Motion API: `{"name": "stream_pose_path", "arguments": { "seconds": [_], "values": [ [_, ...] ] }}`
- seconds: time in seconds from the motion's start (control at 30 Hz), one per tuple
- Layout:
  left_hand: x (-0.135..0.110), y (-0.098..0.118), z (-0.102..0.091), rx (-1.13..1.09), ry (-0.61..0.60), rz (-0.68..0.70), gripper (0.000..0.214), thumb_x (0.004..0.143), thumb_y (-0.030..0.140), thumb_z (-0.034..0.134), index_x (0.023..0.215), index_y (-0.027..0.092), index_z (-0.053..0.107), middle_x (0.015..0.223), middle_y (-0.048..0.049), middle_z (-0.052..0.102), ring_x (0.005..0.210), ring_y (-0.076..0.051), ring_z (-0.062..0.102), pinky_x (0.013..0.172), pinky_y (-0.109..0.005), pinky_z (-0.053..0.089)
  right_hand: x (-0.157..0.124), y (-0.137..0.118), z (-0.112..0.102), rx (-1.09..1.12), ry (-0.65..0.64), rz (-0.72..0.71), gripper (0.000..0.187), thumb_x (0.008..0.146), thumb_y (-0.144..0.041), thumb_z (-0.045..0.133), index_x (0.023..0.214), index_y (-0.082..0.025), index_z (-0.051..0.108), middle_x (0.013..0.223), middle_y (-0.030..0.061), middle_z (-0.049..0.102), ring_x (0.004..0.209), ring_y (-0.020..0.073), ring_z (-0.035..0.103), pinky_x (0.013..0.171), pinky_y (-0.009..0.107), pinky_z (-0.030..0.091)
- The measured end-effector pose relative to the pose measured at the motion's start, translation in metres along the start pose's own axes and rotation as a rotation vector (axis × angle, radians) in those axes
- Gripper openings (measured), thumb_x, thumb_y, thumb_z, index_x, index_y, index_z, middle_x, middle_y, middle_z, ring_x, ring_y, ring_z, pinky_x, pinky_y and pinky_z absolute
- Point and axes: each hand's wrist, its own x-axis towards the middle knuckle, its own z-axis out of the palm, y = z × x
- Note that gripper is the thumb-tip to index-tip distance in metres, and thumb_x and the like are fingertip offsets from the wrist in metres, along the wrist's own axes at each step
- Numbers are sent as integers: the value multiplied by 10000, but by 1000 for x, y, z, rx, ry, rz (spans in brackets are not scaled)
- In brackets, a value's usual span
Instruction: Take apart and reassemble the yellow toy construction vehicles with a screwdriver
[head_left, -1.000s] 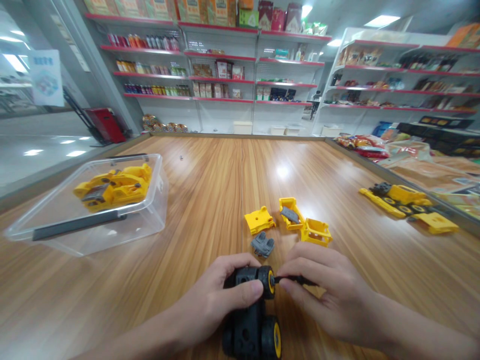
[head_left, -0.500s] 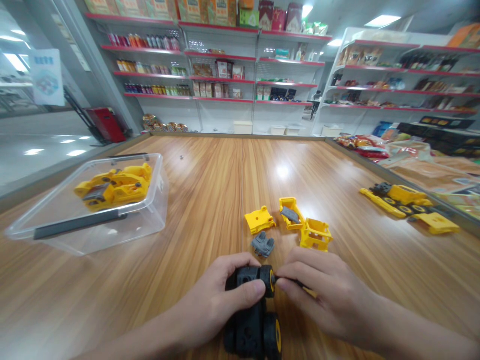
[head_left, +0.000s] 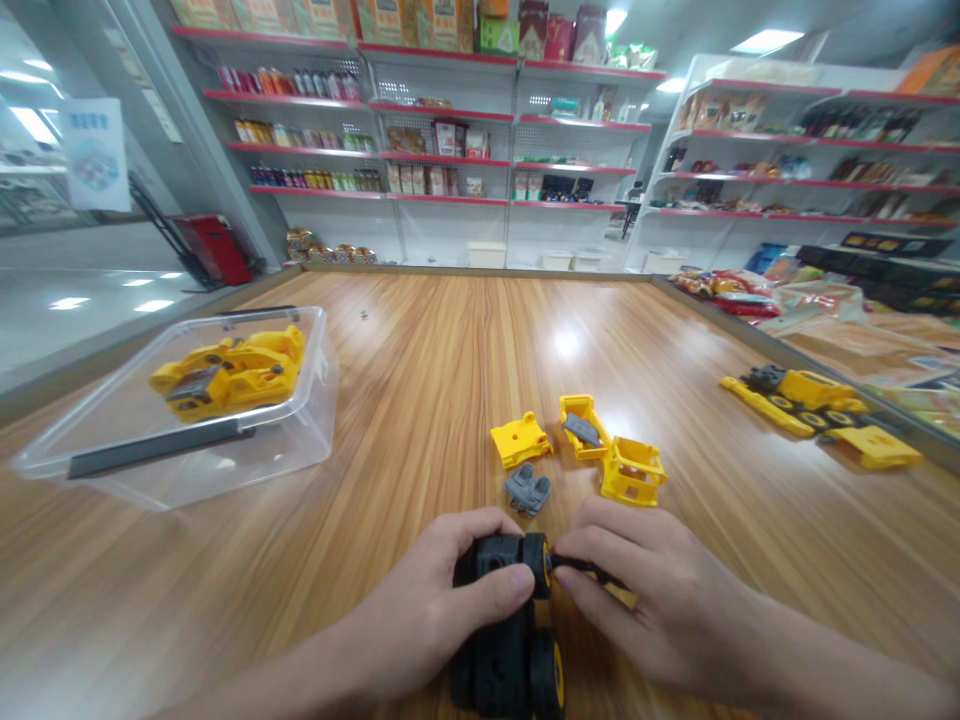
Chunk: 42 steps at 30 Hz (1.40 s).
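Your left hand (head_left: 442, 600) grips the black toy chassis (head_left: 504, 640) on the table (head_left: 420, 380), thumb laid over its front end. Your right hand (head_left: 652, 590) pinches a thin black tool (head_left: 589, 570), tip touching the chassis's front yellow-hubbed wheel (head_left: 538, 565). Loose yellow parts (head_left: 577, 445) and a grey piece (head_left: 526, 489) lie just beyond your fingers.

Yellow and black toy parts on brown woodgrain

I see a black toy chassis (head_left: 504, 640) with yellow-hubbed black wheels; at twelve o'clock of it a grey piece (head_left: 526, 489) and yellow body parts (head_left: 577, 445); at ten o'clock a clear box (head_left: 180, 430) holding yellow pieces.
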Motion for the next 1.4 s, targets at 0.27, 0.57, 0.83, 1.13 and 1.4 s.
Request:
{"name": "stream_pose_path", "arguments": {
  "seconds": [0.27, 0.57, 0.83, 1.13, 1.4],
  "values": [
    [-1, -1, 1, 75, 12, 8, 359, 848, 497, 633, 958, 156, 617, 762, 24, 486, 707, -122, 452, 616, -214, 370, -1, 0, -1, -31, 11, -25, 99, 930, -139, 510, 908, -168, 602, 782, 34, 568, 676, 155, 535, 577, 290, 390],
    [-1, 2, 2, 161, 8, 30, 367, 865, 502, 605, 962, 149, 618, 761, 19, 492, 700, -124, 462, 610, -214, 384, -2, -3, 0, -2, -17, 30, 113, 885, -115, 526, 968, -165, 585, 847, 46, 588, 734, 169, 560, 603, 297, 414],
    [-3, 1, 2, 192, -6, 44, 341, 872, 484, 601, 937, 149, 608, 757, 24, 493, 701, -121, 467, 616, -214, 387, -1, -3, -1, -2, -57, 44, 86, 918, -158, 506, 887, -171, 585, 790, 31, 580, 687, 158, 544, 589, 294, 398],
    [0, 0, 1, 197, -6, 48, 338, 874, 485, 601, 963, 159, 606, 767, 28, 484, 705, -118, 459, 617, -212, 385, -3, -3, -1, -26, -38, 7, 114, 937, -149, 486, 881, -177, 581, 768, 25, 576, 676, 152, 535, 585, 286, 375],
    [-1, 0, 1, 154, -32, 45, 350, 874, 494, 598, 951, 153, 593, 759, 27, 483, 691, -115, 453, 604, -211, 377, -6, -5, -2, -5, -56, 56, 107, 885, -119, 519, 957, -178, 572, 844, 34, 587, 730, 161, 553, 606, 292, 386]
  ]
}}
